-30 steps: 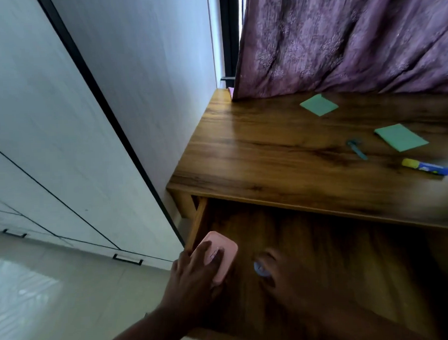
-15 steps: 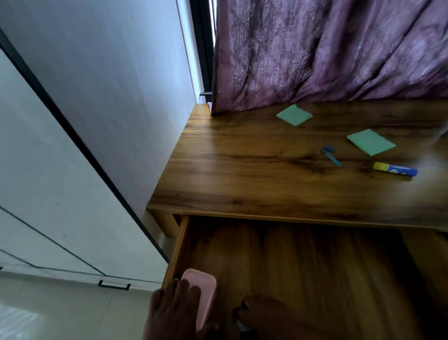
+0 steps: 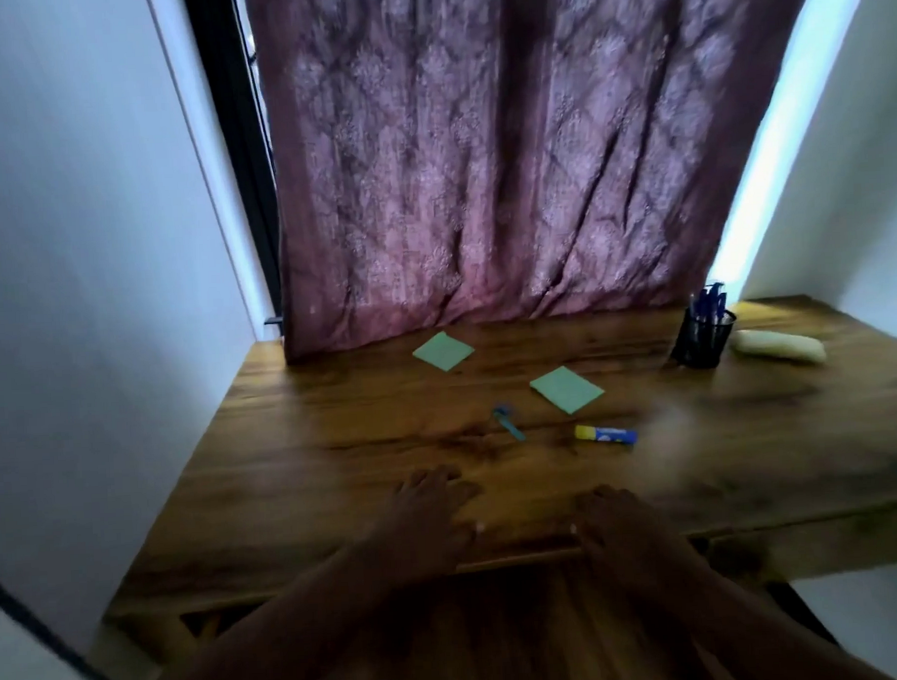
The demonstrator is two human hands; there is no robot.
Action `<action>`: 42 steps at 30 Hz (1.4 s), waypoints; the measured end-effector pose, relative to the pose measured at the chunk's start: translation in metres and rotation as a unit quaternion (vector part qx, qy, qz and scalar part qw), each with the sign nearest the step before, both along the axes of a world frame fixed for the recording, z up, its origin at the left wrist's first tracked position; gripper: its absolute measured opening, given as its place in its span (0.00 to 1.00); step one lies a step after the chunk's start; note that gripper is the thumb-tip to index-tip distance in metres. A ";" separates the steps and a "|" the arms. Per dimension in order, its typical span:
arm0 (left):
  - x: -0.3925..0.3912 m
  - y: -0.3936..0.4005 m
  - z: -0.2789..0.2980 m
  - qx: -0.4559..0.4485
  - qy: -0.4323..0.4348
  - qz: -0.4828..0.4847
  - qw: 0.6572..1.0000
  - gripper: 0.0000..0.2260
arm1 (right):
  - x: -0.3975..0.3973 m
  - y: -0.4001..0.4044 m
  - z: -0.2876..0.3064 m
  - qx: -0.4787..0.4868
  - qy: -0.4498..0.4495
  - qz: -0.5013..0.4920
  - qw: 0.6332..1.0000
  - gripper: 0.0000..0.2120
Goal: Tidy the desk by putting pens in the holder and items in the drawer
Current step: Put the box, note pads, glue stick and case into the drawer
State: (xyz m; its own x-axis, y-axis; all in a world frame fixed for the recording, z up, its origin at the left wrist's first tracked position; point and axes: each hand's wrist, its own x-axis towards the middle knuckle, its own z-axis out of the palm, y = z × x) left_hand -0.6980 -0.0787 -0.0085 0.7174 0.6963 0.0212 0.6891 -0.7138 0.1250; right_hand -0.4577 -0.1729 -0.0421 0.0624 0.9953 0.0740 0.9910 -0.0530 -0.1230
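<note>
Wooden desk stands between white walls, with a patterned purple curtain hanging down to its back edge. Seen from the head camera, two green notes lie on the tabletop: one near the back edge by the curtain hem, the other nearer the middle. A small blue item, too blurred to name, lies in front of them, and a yellow-and-blue glue stick lies just to its right. Toward the back right corner a black mesh holder stands upright with blue pens in it; a pale roll lies just beside it on the right.

Both hands rest on the tabletop at the front edge, apart from each other. The left hand lies flat with fingers spread and holds nothing; the right hand also lies flat, fingers relaxed, empty. Below the front edge the drawer stands pulled out, its inside dark and mostly hidden by the forearms.
</note>
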 end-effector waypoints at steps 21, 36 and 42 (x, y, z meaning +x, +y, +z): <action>0.171 0.085 -0.083 -0.055 0.064 0.100 0.991 0.35 | 0.153 0.100 -0.038 -0.019 0.061 -0.048 0.997 0.21; 0.061 -0.022 -0.073 0.067 -0.062 -0.038 0.995 0.12 | 0.079 -0.019 -0.046 0.077 0.193 0.051 0.977 0.20; 0.031 -0.053 -0.053 0.104 -0.118 -0.109 0.982 0.09 | 0.017 -0.068 -0.062 0.061 0.212 0.156 0.963 0.17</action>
State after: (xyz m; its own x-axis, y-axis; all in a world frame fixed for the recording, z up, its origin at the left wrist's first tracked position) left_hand -0.6665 -0.1317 -0.0615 0.8070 0.4897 0.3302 0.4864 -0.8681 0.0986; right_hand -0.4408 -0.2406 -0.1043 -0.1878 0.9560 0.2252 0.8160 0.2795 -0.5060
